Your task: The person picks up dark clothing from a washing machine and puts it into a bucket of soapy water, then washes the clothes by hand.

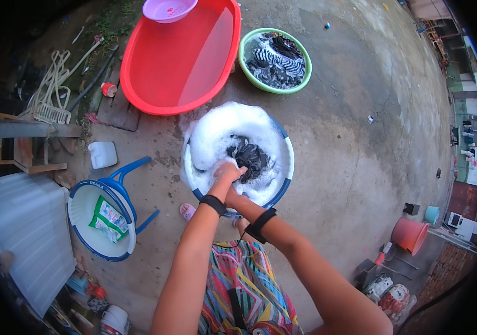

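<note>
Grey concrete ground (328,234), stained and cracked, spreads outdoors around my two hands. My left hand (228,170) is over the blue-and-white basin (287,159), its thumb and fingers against a bunched dark cloth (251,158); how firmly they grip it I can't make out. My right hand (232,195) lies nearer to me, crossing beneath the left, its fingers hidden, so I can't say whether they are closed on anything. Each wrist carries a black band (214,205).

The cloth sits inside the basin, just beyond and to the right of my left hand. It is too crumpled to give a sure long axis or a direction. White foam (238,120) curls around its far side and piles to the basin's rim.

Print shows in several places. Well to the left of my hands, a second white basin (82,223) at a blue chair (148,220) has dark lettering on its rim. Inside it lies a green-and-white packet (109,219), printed in green, its long axis running toward me and slanting right. A lilac basin (168,12), far beyond my hands, bears a small red mark.

Under that, the red oval tub (129,78) points away from me, leaning right. Beyond my hands and rightward, a green basin (242,58) holds striped and dark laundry (278,64). A white jug (103,154) stands left of my left hand.
</note>
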Demonstrator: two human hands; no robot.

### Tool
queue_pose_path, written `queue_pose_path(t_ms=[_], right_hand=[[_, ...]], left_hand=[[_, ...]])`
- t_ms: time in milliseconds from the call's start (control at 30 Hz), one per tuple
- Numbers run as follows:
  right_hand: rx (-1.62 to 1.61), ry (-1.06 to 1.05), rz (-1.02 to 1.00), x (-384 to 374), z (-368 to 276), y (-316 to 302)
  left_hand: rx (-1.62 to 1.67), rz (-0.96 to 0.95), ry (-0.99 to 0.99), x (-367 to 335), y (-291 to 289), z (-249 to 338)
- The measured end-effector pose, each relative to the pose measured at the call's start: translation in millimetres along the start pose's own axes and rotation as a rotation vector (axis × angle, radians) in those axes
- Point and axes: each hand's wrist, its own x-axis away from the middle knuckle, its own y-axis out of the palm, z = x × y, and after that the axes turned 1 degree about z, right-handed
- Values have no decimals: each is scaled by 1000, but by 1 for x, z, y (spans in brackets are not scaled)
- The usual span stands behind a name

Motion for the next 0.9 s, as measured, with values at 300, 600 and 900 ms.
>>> queue_pose_path(t_ms=[300, 600, 900], right_hand=[[149, 0, 859, 56, 31, -100], [-937, 449, 270, -15, 69, -118], [210, -64, 515, 47, -69, -144]], left_hand=[[-80, 94, 144, -16, -6, -16], [129, 171, 215, 2, 19, -54], [1577, -89, 46, 103, -9, -52]])
